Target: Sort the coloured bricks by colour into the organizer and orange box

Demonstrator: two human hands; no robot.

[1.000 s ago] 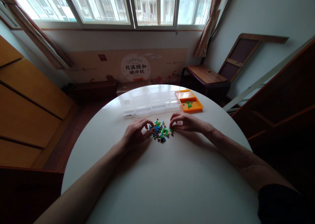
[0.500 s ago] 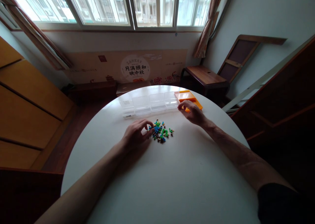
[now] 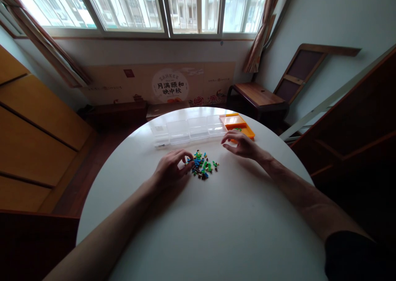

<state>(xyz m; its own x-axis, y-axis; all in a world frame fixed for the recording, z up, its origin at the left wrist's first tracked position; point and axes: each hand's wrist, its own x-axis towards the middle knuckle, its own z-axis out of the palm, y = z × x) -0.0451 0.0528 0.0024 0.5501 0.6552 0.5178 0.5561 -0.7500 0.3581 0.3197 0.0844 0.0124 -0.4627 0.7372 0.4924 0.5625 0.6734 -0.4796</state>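
A small heap of green, blue and dark toy bricks (image 3: 202, 165) lies in the middle of the round white table (image 3: 216, 231). My left hand (image 3: 171, 167) rests at the heap's left edge, fingers curled and pinched against the bricks; what they hold is too small to name. My right hand (image 3: 239, 143) hovers between the heap and the orange tray (image 3: 238, 126), fingers spread with nothing in them. The tray holds a few green bricks, partly hidden by my right hand.
A row of clear plastic boxes (image 3: 185, 129) stands at the table's far edge, left of the orange tray. Beyond the table are a wooden stool (image 3: 256, 93), a cardboard panel under the window and wooden cabinets (image 3: 34, 128) at the left.
My right hand went from the heap to the orange tray, then drew back toward the heap with fingers spread. My left hand stayed at the heap.
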